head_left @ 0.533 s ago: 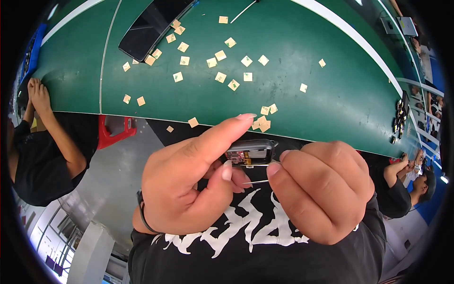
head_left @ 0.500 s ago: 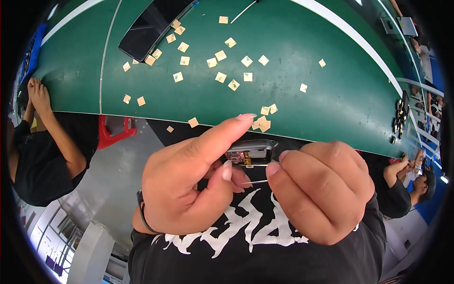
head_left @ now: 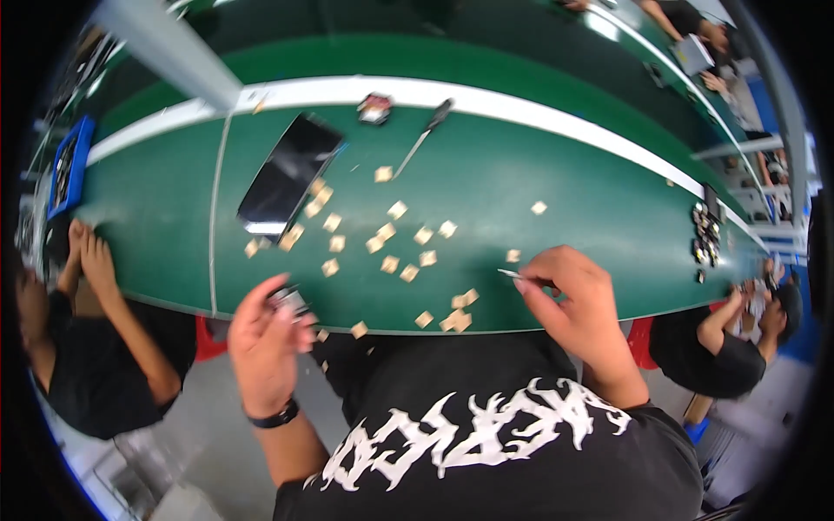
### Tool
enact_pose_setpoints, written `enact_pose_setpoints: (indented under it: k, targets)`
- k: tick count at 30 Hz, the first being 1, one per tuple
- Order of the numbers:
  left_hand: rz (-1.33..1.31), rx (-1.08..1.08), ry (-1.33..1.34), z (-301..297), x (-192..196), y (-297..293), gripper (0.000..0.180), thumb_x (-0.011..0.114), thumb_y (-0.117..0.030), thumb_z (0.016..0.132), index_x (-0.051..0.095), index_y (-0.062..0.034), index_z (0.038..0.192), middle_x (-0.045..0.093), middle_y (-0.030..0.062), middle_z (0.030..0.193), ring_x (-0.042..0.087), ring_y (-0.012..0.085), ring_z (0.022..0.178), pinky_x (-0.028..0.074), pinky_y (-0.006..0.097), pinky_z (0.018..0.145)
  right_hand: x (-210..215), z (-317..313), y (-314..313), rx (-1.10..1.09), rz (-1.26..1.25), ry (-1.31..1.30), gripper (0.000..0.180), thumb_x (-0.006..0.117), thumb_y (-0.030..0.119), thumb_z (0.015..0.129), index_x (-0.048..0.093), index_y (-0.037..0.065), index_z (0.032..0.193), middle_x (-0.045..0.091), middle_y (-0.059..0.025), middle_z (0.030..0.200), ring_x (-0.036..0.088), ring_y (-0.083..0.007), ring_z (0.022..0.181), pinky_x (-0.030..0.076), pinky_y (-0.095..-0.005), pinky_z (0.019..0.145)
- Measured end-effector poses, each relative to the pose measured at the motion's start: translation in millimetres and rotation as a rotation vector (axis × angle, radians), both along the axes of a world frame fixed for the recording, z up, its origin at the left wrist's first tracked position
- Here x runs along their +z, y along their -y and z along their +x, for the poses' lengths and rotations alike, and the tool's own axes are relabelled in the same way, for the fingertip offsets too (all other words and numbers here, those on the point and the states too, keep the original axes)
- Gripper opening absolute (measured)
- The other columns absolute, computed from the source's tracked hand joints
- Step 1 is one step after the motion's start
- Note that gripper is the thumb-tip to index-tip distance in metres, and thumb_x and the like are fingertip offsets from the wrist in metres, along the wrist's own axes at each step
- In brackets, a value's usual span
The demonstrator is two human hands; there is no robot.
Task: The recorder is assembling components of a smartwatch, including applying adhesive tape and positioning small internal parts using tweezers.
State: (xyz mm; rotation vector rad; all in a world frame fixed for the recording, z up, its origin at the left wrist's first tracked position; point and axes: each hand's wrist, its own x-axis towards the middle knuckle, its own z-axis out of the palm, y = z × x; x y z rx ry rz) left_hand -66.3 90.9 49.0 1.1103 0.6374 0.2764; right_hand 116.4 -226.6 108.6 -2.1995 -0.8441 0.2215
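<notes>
Near the table's front edge, my left hand (head_left: 263,356) grips a small dark electronic device (head_left: 290,302) between thumb and fingers. Motion blurs the device, and its inside is hard to make out. My right hand (head_left: 575,293) is over the table to the right, thumb and fingers pinched on thin metal tweezers (head_left: 510,273). Only their silver tips show, pointing left; the rest is inside the hand. Scattered between the hands are several small tan square pieces (head_left: 408,273), some in a little cluster (head_left: 455,322) by the front edge.
A large black phone-like slab (head_left: 291,174) lies at the left of the green table (head_left: 486,165). Behind it are a small dark-and-red item (head_left: 374,108) and a screwdriver (head_left: 426,135). Small black parts (head_left: 705,234) are heaped far right. People sit on both sides; a blue tray (head_left: 71,165) stands far left.
My hands have moved apart: the left carries the device left, the right takes the tweezers right and over the table. The view has shifted to show more of the table's far side.
</notes>
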Motion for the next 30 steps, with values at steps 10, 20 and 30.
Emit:
enact_pose_setpoints:
  k: [10, 20, 30]
  targets:
    - [0.570, 0.298, -0.359, -51.2, -64.0, -211.1, 0.038, 0.066, -0.026, 0.103, 0.055, -0.0070, 0.134, 0.066, 0.0032, 0.102, 0.059, 0.0075, 0.084, 0.046, 0.021, 0.073, -63.4, 90.6, 193.9, -0.805, -0.264, 0.218, 0.025, 0.065, 0.019, 0.100, 0.068, -0.002, 0.086, 0.066, -0.0225, 0.089, 0.061, -0.0437, 0.078, 0.050, -0.0482, 0.072]
    - [1.732, 0.178, -0.952, 19.2, -6.7, -197.8, 0.053, 0.055, -0.047, 0.099, 0.075, 0.0022, 0.105, 0.072, 0.0297, 0.098, 0.068, 0.0491, 0.085, 0.053, 0.057, 0.078, -71.7, 190.3, 478.0, -1.170, -0.708, 0.662, 0.047, 0.057, 0.003, 0.087, 0.067, 0.013, 0.131, 0.056, -0.0239, 0.145, 0.057, -0.0471, 0.124, 0.047, -0.0523, 0.107]
    - [2.079, 0.322, -0.424, 71.9, 22.7, -57.9, 0.027, 0.061, -0.018, 0.105, 0.067, 0.0084, 0.102, 0.068, 0.0252, 0.101, 0.062, 0.0436, 0.092, 0.050, 0.053, 0.089, -94.3, 249.7, 601.4, -1.228, -0.509, 0.444, 0.043, 0.053, 0.006, 0.093, 0.070, 0.017, 0.131, 0.062, -0.0201, 0.140, 0.062, -0.0418, 0.123, 0.049, -0.0456, 0.108]
